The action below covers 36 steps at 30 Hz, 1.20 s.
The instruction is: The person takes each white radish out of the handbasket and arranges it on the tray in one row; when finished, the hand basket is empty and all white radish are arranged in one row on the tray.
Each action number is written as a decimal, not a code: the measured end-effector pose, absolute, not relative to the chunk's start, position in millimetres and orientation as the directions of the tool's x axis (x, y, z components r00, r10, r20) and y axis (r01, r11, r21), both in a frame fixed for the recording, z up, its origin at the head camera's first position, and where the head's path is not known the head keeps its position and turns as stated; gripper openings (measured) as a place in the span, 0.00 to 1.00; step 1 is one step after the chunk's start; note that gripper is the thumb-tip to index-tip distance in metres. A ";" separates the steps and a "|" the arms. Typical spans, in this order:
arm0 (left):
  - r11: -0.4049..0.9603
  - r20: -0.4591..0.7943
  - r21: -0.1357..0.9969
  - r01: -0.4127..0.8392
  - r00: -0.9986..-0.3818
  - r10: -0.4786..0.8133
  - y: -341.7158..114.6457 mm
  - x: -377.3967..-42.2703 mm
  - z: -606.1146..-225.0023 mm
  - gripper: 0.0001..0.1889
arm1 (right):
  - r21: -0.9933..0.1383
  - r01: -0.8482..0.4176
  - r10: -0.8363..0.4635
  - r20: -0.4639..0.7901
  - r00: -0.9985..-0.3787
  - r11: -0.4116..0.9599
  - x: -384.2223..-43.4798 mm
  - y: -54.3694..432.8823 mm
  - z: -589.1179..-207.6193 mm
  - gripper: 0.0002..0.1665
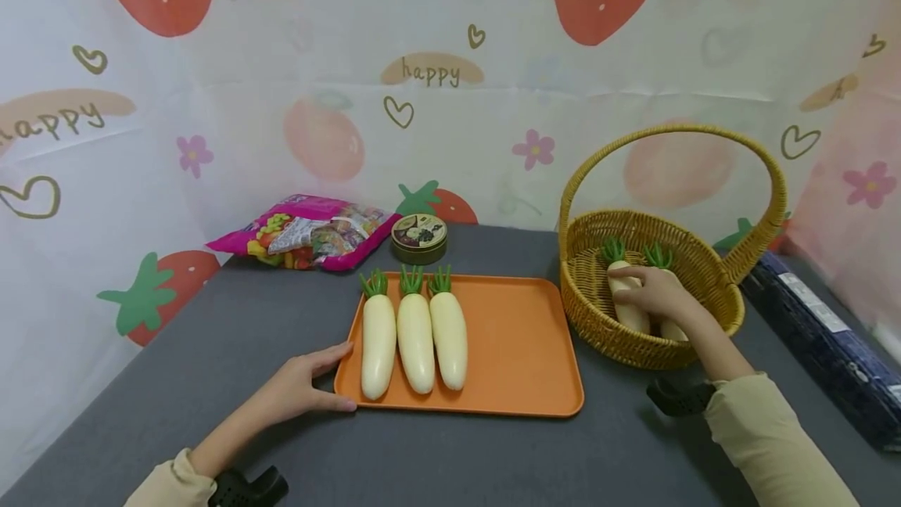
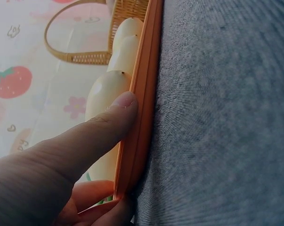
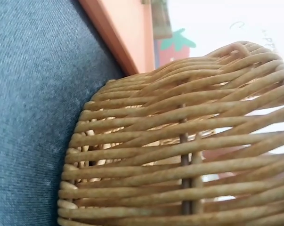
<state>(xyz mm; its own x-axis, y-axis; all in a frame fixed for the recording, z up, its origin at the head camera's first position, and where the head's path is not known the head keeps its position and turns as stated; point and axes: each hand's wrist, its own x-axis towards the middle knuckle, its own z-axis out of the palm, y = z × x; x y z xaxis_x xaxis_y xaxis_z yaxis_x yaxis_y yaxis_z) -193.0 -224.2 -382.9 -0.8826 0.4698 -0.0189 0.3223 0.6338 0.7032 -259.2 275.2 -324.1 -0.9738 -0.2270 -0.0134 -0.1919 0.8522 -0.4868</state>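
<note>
On the orange tray (image 1: 521, 350), three white radishes (image 1: 415, 343) with green tops lie side by side at the left. My left hand (image 1: 299, 390) holds the tray's near left corner, the fingers along its left side and the thumb (image 2: 125, 106) on the front rim. Inside the wicker basket (image 1: 584, 311) my right hand (image 1: 658, 292) grips a white radish (image 1: 629, 315), fingers across its upper part. Another radish (image 1: 672, 329) lies just right of it, partly under the hand. In the right wrist view the basket's woven side (image 3: 179, 141) hides the hand.
The basket's tall handle (image 1: 676, 129) arches above the right hand. Behind the tray lie a pink snack bag (image 1: 317, 233) and a small round tin (image 1: 419, 239). A dark blue long box (image 1: 823, 343) lies right of the basket. A printed cloth backs the grey table.
</note>
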 end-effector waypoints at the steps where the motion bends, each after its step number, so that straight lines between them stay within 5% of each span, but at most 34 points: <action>1: 0.635 -0.017 0.702 0.324 -0.883 0.470 -224.3 -193.2 -383.1 0.44 | -0.501 -0.185 -0.218 -0.007 -0.976 0.846 -259.1 275.1 -323.9 0.30; 12: 0.648 -0.024 0.687 0.329 -0.880 0.474 -222.3 -196.8 -382.8 0.45 | -0.739 -0.140 -0.149 0.053 -0.987 0.659 -241.7 274.6 -306.8 0.38; 36: 0.641 -0.020 0.697 0.321 -0.885 0.466 -222.8 -193.1 -381.3 0.45 | -0.800 -0.224 -0.191 0.139 -0.972 0.557 -207.6 252.0 -291.6 0.34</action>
